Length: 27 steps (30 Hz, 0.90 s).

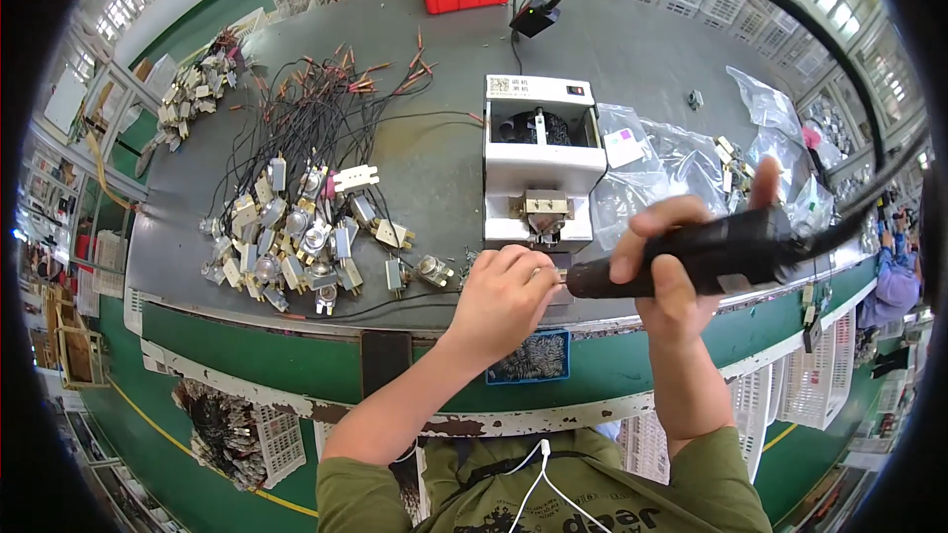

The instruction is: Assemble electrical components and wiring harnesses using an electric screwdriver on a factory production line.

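Lying nearly level across the bench's front edge is a black corded electric screwdriver [726, 249], its tip toward the left. My right hand [674, 301] is wrapped round its body, with a finger raised. At the tip, my left hand [502, 296] is closed, fingers pinched together; whatever they hold is hidden behind them. Just beyond the tip stands a white box-shaped machine [543, 160] with a metal block [546, 209] on its front. Left of my left hand are several small socket-like parts with pale blocks [292, 271], some trailing black wires [306, 104].
A red bin [464, 0] of parts stands at the far edge. Clear plastic bags [681, 170] lie right of the machine. A blue tray [533, 357] of small metal pieces sits below the bench edge, near a dark flat object [385, 363]. The screwdriver's cable [859, 207] runs right.
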Each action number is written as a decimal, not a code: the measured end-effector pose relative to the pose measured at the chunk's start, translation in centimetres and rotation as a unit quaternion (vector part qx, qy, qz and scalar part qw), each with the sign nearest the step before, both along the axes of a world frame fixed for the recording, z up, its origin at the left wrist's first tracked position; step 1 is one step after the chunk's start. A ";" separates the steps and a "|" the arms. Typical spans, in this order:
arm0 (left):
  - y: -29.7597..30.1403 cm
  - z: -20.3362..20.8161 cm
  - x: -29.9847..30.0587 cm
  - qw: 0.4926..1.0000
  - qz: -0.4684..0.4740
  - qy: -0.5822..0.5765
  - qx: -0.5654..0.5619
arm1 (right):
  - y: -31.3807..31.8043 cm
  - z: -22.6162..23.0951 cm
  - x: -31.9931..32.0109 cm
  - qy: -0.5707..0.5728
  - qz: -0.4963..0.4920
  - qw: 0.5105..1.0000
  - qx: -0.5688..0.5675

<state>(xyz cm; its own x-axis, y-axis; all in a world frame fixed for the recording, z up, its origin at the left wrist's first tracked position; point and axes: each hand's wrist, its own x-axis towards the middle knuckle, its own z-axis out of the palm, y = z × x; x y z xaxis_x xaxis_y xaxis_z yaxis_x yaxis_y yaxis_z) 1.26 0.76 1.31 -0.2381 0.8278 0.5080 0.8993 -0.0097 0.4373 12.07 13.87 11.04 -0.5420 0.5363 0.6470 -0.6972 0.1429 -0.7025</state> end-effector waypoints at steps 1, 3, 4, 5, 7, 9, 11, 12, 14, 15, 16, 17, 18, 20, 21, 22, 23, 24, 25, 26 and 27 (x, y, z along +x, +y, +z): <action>-0.1 0.7 -0.1 1.000 0.001 0.014 -0.003 | 0.2 0.2 0.2 0.020 -0.012 0.999 0.033; 0.1 3.3 -1.4 1.000 -0.004 0.005 0.012 | -0.2 0.7 0.9 0.008 -0.036 0.999 0.032; 0.9 5.1 -2.6 0.998 0.031 0.022 0.047 | -0.3 0.7 0.9 -0.001 -0.045 0.999 0.012; 1.6 6.5 -3.6 0.994 0.071 0.039 0.080 | -0.6 0.9 1.1 -0.010 -0.049 0.999 -0.009; 4.3 6.8 -6.5 0.983 0.123 0.063 0.119 | -1.0 0.4 0.8 -0.025 -0.032 0.999 -0.008; 5.0 6.8 -7.1 0.970 0.167 0.083 0.159 | -1.0 0.3 0.4 -0.027 -0.049 0.998 0.002; 4.3 6.3 -5.7 0.977 0.128 0.057 0.162 | -0.9 0.8 0.5 -0.018 -0.058 0.998 0.018; 3.3 4.7 -5.3 0.989 0.077 0.030 0.123 | -1.7 1.7 0.3 -0.022 -0.088 0.996 -0.028; 0.5 2.5 -3.2 0.998 -0.019 -0.053 -0.020 | -2.3 1.9 0.5 -0.032 -0.089 0.993 -0.070; -0.2 1.8 -2.2 0.995 -0.032 -0.063 -0.072 | -2.2 1.6 0.4 -0.033 -0.092 0.993 -0.070; -0.5 1.1 -1.6 0.993 -0.037 -0.055 -0.098 | -2.0 0.9 -0.1 -0.047 -0.068 0.997 -0.013; -0.8 0.3 -1.4 0.990 -0.038 -0.047 -0.123 | -1.8 0.0 -0.5 -0.061 -0.040 0.996 0.043; -0.8 -0.3 -1.5 0.990 -0.036 -0.049 -0.123 | -1.4 -0.8 -0.9 -0.063 -0.038 0.996 0.043; -1.0 -1.1 -1.8 0.990 -0.041 -0.043 -0.130 | -0.7 -2.2 -1.6 -0.152 -0.087 0.967 0.186; -1.0 -1.2 -1.8 0.990 -0.038 -0.045 -0.130 | -0.7 -2.5 -1.8 -0.153 -0.083 0.967 0.187; -0.9 -1.2 -1.8 0.989 -0.036 -0.047 -0.139 | -0.8 -2.8 -2.0 -0.147 -0.077 0.972 0.165; -0.8 -1.3 -1.8 0.987 -0.035 -0.050 -0.149 | -0.9 -3.1 -2.1 -0.140 -0.073 0.977 0.141; -0.9 -1.4 -1.8 0.987 -0.032 -0.051 -0.148 | -1.1 -3.3 -2.3 -0.138 -0.069 0.979 0.130; -0.9 -1.6 -1.7 0.986 -0.026 -0.073 -0.149 | -1.2 -3.5 -2.5 -0.139 -0.066 0.979 0.131; -0.9 -1.8 -1.7 0.984 -0.020 -0.094 -0.150 | -1.4 -3.8 -2.7 -0.129 -0.062 0.983 0.118; -0.8 -1.9 -1.8 0.984 -0.019 -0.096 -0.150 | -1.4 -3.9 -2.9 -0.118 -0.057 0.986 0.105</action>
